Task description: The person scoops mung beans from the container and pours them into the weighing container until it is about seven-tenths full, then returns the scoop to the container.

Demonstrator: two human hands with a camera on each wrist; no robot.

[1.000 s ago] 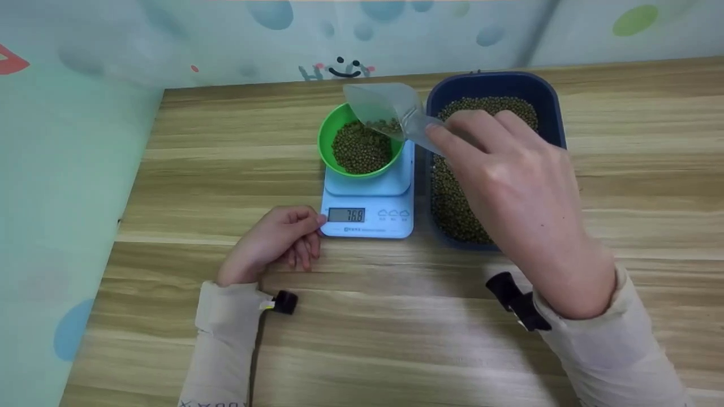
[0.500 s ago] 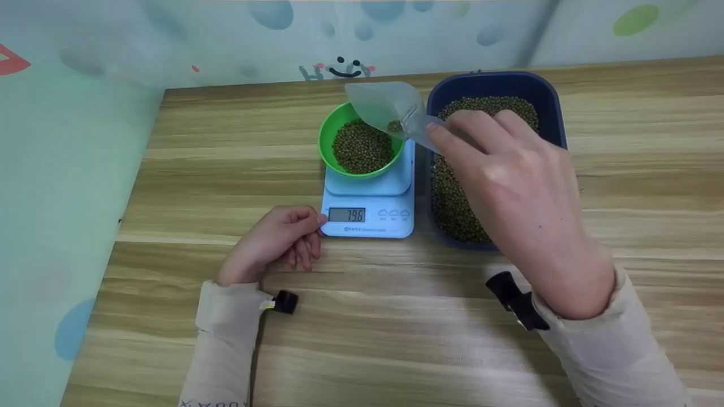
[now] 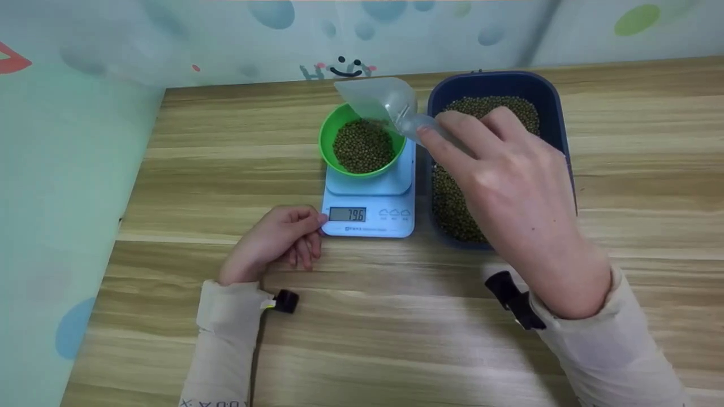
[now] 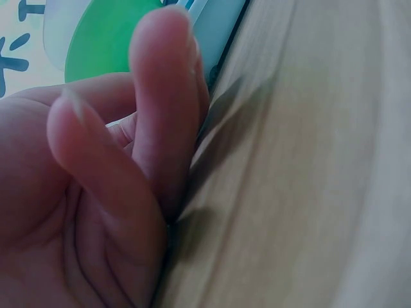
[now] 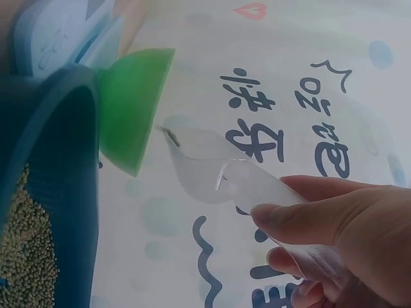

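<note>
My right hand (image 3: 515, 181) grips the handle of a clear plastic scoop (image 3: 379, 102), tilted mouth-down over a green bowl (image 3: 329, 148). Small mung beans (image 3: 363, 148) lie in the bowl. A few beans show near the scoop's lip (image 5: 172, 136) in the right wrist view. The bowl stands on a pale blue kitchen scale (image 3: 370, 230), its display (image 3: 348, 214) lit with digits that look like 79.6. My left hand (image 3: 280, 237) rests on the table with relaxed, bent fingers, its thumb tip touching the scale's left front edge.
Right beside the scale stands a dark blue tub (image 3: 557, 124) holding many more beans (image 3: 458, 212), partly hidden under my right hand. A patterned wall (image 3: 226, 39) rises behind the wooden table (image 3: 367, 339), and another bounds it on the left.
The scoop has tipped further and shifted slightly left over the bowl, and the beans inside it have mostly run out. The display rose from about 76.8 to 79.6. My left hand stays put.
</note>
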